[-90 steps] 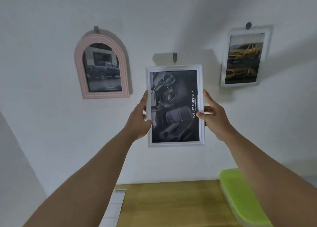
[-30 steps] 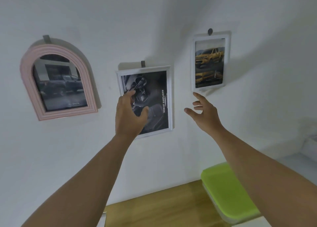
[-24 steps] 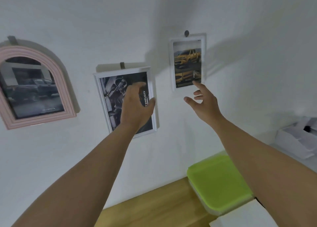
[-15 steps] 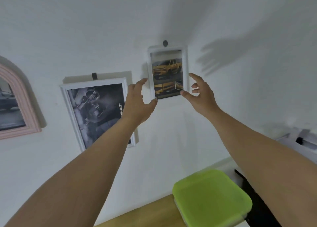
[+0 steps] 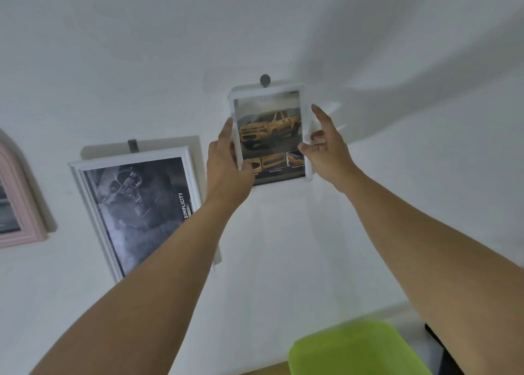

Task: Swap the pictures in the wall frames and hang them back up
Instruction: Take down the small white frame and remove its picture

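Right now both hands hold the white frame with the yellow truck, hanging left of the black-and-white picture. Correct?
Wrong side. The head view shows the truck frame to the right of the black-and-white picture, not left. The left hand and right hand do hold its two edges.

At nine o'clock the pink arched frame (image 5: 25, 204) is cut by the picture's edge. The left forearm (image 5: 158, 275) hides the lower right corner of the large white rectangular frame (image 5: 158, 152). The left hand (image 5: 226, 170) covers the lower left corner of the small white frame with the yellow truck picture (image 5: 266, 91). At five o'clock a blurred lime-green plastic lid (image 5: 354, 349) runs off the bottom.
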